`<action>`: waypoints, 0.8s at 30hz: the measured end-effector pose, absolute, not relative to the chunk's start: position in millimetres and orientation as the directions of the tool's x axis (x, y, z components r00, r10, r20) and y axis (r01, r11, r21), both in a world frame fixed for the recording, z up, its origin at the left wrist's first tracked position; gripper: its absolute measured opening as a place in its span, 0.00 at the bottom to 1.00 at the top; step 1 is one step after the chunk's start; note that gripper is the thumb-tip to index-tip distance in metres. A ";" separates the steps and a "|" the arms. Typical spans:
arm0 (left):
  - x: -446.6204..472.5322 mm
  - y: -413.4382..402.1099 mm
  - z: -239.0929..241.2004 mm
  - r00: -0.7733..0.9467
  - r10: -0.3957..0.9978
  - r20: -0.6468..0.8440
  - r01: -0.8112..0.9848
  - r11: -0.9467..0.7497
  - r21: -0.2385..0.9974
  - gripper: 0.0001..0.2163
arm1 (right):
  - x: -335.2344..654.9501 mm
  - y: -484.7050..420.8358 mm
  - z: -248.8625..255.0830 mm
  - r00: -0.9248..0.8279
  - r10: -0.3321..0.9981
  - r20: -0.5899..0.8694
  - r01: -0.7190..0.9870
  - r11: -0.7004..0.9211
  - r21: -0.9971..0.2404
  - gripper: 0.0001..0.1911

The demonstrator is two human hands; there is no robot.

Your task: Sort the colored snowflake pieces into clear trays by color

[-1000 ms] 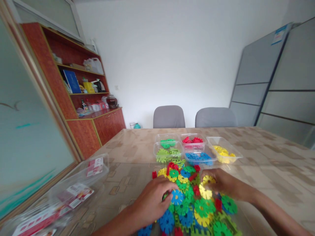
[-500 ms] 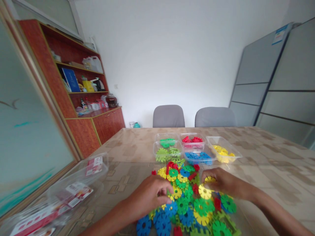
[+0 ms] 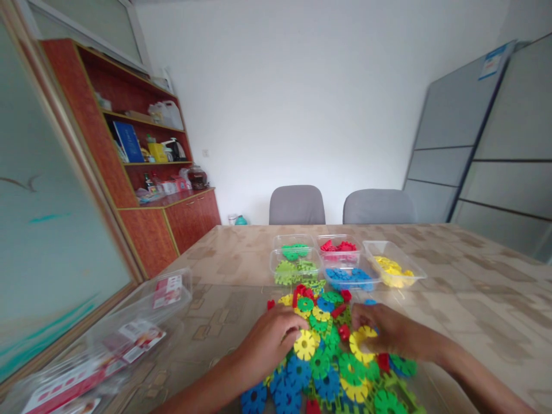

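A pile of plastic gear-shaped pieces point(image 3: 328, 356) in blue, green, yellow and red lies on the table in front of me. My left hand point(image 3: 269, 339) rests curled on the pile's left side, fingertips by a yellow gear point(image 3: 305, 345). My right hand point(image 3: 382, 329) sits on the right side with fingers bent over another yellow gear point(image 3: 360, 340). Behind the pile stand clear tubs: dark green pieces point(image 3: 294, 246), light green pieces point(image 3: 294, 267), red pieces point(image 3: 338, 247), blue pieces point(image 3: 349, 277) and yellow pieces point(image 3: 393, 265).
The patterned table point(image 3: 466, 287) stretches far to the right. Clear plastic lids and boxes with labels point(image 3: 129, 328) lie at the left edge. Two grey chairs point(image 3: 297, 204) stand behind the table. A red wooden shelf cabinet point(image 3: 142, 167) fills the left wall.
My left hand has shifted up and right on the pile, uncovering several blue gears near me. My right hand has slid slightly left over a yellow gear.
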State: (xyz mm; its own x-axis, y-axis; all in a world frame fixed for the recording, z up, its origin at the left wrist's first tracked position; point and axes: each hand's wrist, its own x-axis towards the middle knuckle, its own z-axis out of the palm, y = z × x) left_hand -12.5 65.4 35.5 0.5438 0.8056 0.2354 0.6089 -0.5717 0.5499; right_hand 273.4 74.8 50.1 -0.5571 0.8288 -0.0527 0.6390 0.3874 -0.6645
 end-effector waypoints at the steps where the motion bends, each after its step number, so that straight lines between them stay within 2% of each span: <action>1: -11.9 64.0 34.1 0.563 0.796 0.221 0.615 -0.583 0.531 0.08 | 271.7 74.5 52.2 -0.566 0.823 -0.038 0.616 0.392 -0.683 0.06; 3: -10.9 61.5 31.7 0.573 0.790 0.216 0.635 -0.595 0.493 0.07 | 269.0 74.6 55.2 -0.571 0.821 -0.016 0.575 0.386 -0.722 0.05; 7: -6.0 59.4 29.2 0.529 0.818 0.226 0.708 -0.572 0.414 0.16 | 271.2 79.3 56.7 -0.585 0.811 -0.020 0.528 0.363 -0.768 0.09; 10: -0.9 59.1 29.9 0.511 0.836 0.199 0.751 -0.548 0.370 0.20 | 284.8 85.5 59.6 -0.590 0.807 -0.010 0.579 0.414 -0.702 0.07; 13: 2.5 59.1 31.0 0.486 0.857 0.172 0.783 -0.514 0.350 0.19 | 307.4 89.6 66.8 -0.532 0.847 -0.003 0.682 0.426 -0.594 0.06; 16: 3.9 59.5 30.7 0.461 0.873 0.160 0.808 -0.488 0.331 0.17 | 329.3 91.4 70.2 -0.457 0.888 -0.052 0.768 0.365 -0.525 0.05; 19: 4.8 59.9 28.9 0.474 0.866 0.158 0.801 -0.498 0.331 0.15 | 342.6 94.3 62.2 -0.420 0.895 -0.147 0.802 0.291 -0.521 0.07; 24: 5.2 61.0 22.2 0.484 0.858 0.173 0.757 -0.510 0.408 0.16 | 346.4 99.2 44.0 -0.312 0.926 -0.212 0.861 0.181 -0.476 0.14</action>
State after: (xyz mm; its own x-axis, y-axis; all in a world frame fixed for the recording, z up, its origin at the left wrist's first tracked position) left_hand 5.2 61.0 22.2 0.4837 0.8579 0.1735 0.7575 -0.5096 0.4081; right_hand 346.4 99.2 44.0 -0.3116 0.9263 -0.2117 0.8606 0.1807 -0.4761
